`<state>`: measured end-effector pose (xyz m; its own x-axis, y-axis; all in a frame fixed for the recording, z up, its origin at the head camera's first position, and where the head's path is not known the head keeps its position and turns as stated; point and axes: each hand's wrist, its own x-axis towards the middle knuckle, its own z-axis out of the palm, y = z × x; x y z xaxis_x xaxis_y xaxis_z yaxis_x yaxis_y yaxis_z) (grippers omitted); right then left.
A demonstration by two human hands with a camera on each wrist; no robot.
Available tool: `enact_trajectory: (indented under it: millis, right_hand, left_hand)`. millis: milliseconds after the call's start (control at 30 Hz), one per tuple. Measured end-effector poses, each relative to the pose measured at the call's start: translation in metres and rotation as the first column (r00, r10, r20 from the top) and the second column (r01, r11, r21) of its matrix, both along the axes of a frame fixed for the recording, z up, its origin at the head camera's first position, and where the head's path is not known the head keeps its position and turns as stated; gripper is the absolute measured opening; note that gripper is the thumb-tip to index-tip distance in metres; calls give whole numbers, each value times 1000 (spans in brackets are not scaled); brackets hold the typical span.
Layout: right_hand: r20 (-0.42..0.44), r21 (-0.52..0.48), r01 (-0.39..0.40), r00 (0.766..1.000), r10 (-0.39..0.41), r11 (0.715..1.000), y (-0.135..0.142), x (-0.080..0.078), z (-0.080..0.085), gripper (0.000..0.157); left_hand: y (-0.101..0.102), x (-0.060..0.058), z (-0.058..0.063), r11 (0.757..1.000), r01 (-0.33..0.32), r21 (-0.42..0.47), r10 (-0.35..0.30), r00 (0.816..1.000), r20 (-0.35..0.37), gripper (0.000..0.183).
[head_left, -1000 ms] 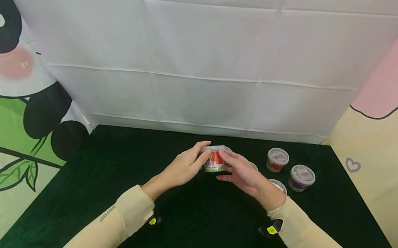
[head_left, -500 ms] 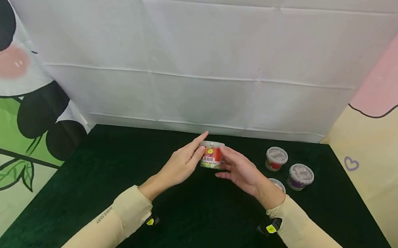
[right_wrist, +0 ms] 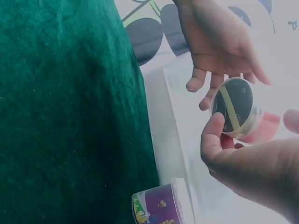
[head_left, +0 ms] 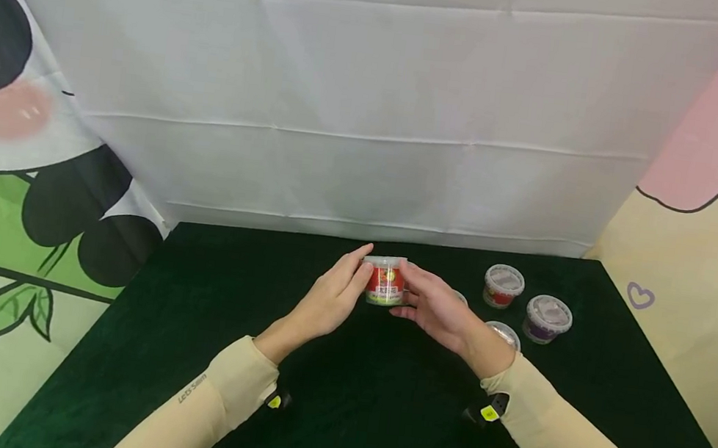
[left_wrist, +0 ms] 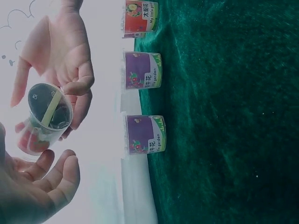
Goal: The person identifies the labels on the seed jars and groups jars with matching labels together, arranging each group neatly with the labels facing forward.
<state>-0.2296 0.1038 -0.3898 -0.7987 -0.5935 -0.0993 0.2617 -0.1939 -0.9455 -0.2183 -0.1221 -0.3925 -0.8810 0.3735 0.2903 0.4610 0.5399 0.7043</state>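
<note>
A small clear plastic cup [head_left: 385, 282] with a red and green label and a pale lid is held upright between both hands. My left hand [head_left: 327, 294] grips its left side, thumb on the label and a finger reaching up past the lid. My right hand [head_left: 438, 311] holds the right side, thumb near the rim and fingers at the lower edge. From below, in the left wrist view, the base of the plastic cup [left_wrist: 51, 106] looks dark with a yellowish strip across it. The right wrist view shows my right fingers at the edge of that base.
On the dark green cloth to the right stand a red-labelled cup [head_left: 502, 286] and a purple-labelled cup [head_left: 547, 319]. Another cup [head_left: 504, 334] is partly hidden behind my right wrist, and a further rim [head_left: 460, 297] shows behind my right hand. A white curtain [head_left: 372, 107] hangs behind.
The cup has turned between my hands, so its label faces differently, and it has levelled from a slight tilt. Both hands stay nearly in place; the other cups have not moved.
</note>
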Motion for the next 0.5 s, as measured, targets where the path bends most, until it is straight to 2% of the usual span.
enact_trajectory:
  millis: [233, 500]
  right_hand:
    - [-4, -13, 19, 1000, -19, 1000, 1, 1, -2, 46]
    - [-5, -9, 8, 1000, -8, 1000, -4, 1, -1, 49]
  left_hand:
    - [1, -2, -1, 1000, 5, -4, -5, 1000, -24, 57]
    - [-4, -2, 0, 1000, -2, -6, 2, 1000, -8, 57]
